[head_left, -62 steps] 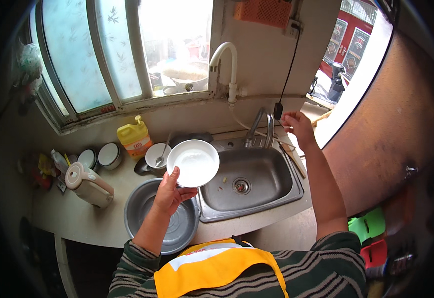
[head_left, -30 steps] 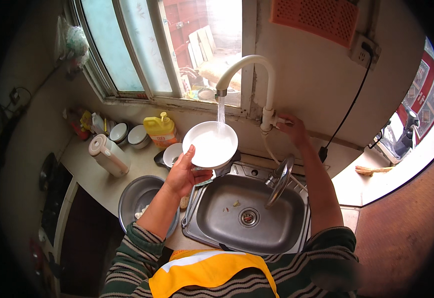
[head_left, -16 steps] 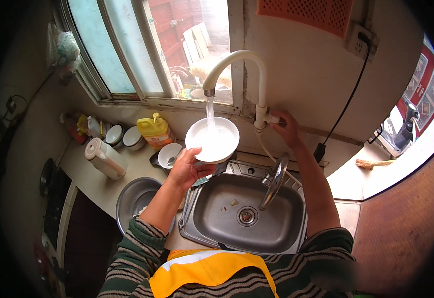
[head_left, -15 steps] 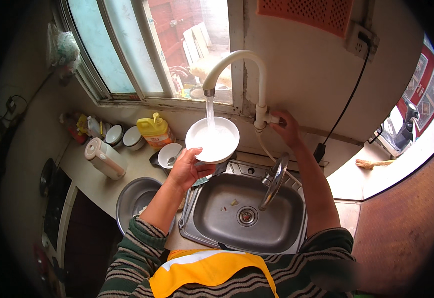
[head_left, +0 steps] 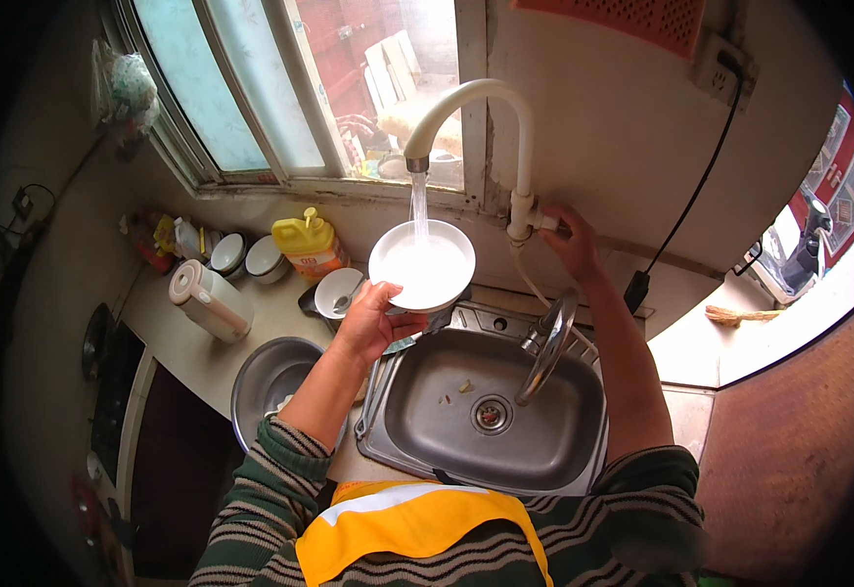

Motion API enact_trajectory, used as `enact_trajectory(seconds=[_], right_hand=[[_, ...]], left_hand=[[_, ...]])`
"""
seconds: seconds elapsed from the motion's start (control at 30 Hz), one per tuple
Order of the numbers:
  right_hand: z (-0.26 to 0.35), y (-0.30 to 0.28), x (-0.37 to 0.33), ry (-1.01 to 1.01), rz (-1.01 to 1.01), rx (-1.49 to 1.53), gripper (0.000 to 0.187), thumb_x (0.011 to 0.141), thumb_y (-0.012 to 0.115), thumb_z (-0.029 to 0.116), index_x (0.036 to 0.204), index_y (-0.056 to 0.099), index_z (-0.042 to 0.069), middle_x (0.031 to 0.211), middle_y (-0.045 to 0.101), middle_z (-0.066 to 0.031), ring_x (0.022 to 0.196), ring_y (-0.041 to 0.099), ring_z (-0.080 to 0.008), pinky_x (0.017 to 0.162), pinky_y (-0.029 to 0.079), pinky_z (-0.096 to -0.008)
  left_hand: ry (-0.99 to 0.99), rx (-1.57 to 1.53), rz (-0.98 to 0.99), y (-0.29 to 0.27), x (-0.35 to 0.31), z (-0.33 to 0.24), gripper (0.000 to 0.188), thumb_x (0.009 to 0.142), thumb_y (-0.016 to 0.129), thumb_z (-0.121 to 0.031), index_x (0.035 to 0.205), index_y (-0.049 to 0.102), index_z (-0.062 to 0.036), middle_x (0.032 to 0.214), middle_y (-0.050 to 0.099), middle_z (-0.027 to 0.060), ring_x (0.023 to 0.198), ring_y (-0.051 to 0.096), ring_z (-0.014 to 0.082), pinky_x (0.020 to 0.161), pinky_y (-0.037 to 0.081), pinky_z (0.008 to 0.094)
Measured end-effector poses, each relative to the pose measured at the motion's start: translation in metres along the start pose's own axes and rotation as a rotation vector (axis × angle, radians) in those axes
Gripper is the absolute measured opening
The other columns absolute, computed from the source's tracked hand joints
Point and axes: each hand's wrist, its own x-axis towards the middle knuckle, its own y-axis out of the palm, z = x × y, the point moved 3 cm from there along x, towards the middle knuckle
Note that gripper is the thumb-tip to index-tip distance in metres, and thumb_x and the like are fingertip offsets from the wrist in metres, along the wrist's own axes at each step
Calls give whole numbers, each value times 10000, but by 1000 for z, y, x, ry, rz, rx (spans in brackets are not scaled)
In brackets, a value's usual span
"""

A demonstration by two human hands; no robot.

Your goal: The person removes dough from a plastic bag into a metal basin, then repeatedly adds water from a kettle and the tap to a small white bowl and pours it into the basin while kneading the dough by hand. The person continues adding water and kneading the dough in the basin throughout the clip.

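My left hand (head_left: 376, 326) grips the near-left rim of a white bowl (head_left: 422, 264), thumb on the inside and fingers beneath. A stream of water (head_left: 420, 207) falls into the bowl from a white gooseneck faucet (head_left: 476, 90) on the wall. My right hand (head_left: 576, 247) is closed round the faucet's handle (head_left: 548, 221) at the base of the neck. Below the bowl and to its right lies a steel sink (head_left: 535, 470) with small food scraps (head_left: 465, 387) near its drain (head_left: 492, 415). A chrome faucet (head_left: 548, 347) arches over the sink's right side.
Left of the sink stands a grey metal basin (head_left: 243, 391). Behind it are a white bowl with a spoon (head_left: 332, 293), a yellow pump jug (head_left: 310, 245) and a pale thermos-like container (head_left: 210, 301). A black cord (head_left: 693, 196) hangs on the wall at right.
The whole view has shifted slightly. Water keeps running into the bowl, and both hands keep their holds.
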Motion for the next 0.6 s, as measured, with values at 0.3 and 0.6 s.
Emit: enact_trajectory(seconds=[0.3,0.6], right_hand=[[-1,0,-2,-39,8,-16,362,767,669,-3,1111,577,63,1119,578,-61,1003,578,-179,847,485,-304],[0,0,-2,-53,8,-86,378,776,666,-20,1133,568,57,1145,572,-56,1044,576,-171,872,484,-299]], left_hand=[[-14,-69,-8,-3,4,5,399,855,551,-233,1173,356,-93,1095,542,147,850,641,324,752,563,446],[-5,-29,-18,-10,7,10,530,844,584,-331,1248,418,-30,1062,602,139,862,653,255,776,560,407]])
